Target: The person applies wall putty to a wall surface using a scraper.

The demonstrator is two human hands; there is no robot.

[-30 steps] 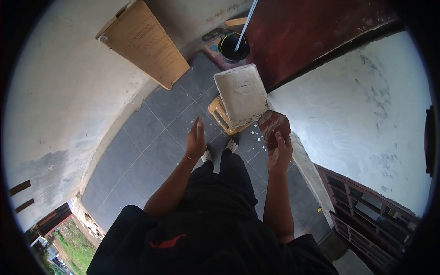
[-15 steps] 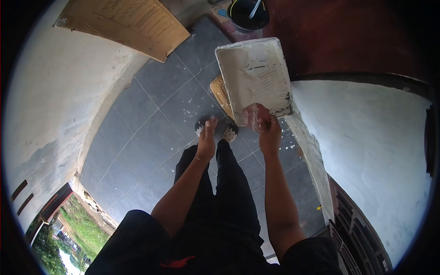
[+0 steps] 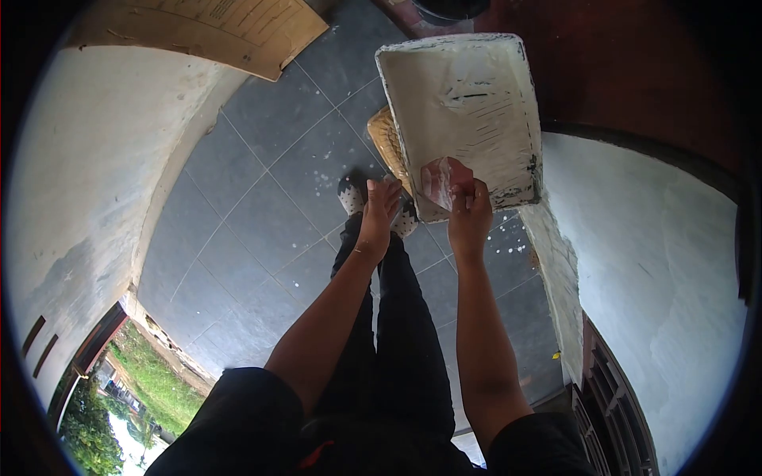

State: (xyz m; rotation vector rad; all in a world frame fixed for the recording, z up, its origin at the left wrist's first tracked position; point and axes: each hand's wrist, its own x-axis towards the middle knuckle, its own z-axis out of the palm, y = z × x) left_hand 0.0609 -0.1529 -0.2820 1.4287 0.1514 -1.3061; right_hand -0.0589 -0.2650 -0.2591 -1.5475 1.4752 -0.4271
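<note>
My right hand (image 3: pixel 470 220) pinches a flat reddish scraper (image 3: pixel 446 183) smeared with white, over the near end of a paint tray (image 3: pixel 397 59). White residue coats the tray, with dark scratches and chipped patches along its right side. My left hand (image 3: pixel 382 214) is held apart on the left, fingers stretched out and nothing in it. Below it are my shoes (image 3: pixel 351 196), dark with pale dotted parts. A tan, ridged object (image 3: pixel 386 143) shows partly from under the tray's left edge.
Cardboard (image 3: pixel 206 32) lies at the upper left against the pale wall (image 3: pixel 119 159). A black bucket (image 3: pixel 448 8) is cut off at the top, by the dark red surface (image 3: pixel 619 79). White drops spot the grey tiles (image 3: pixel 246 198). Another pale wall (image 3: pixel 643 230) runs along the right.
The view has shifted, so the bucket is now mostly out of frame and the tray appears larger. My left hand has moved right and up; the scraper sits further over the tray.
</note>
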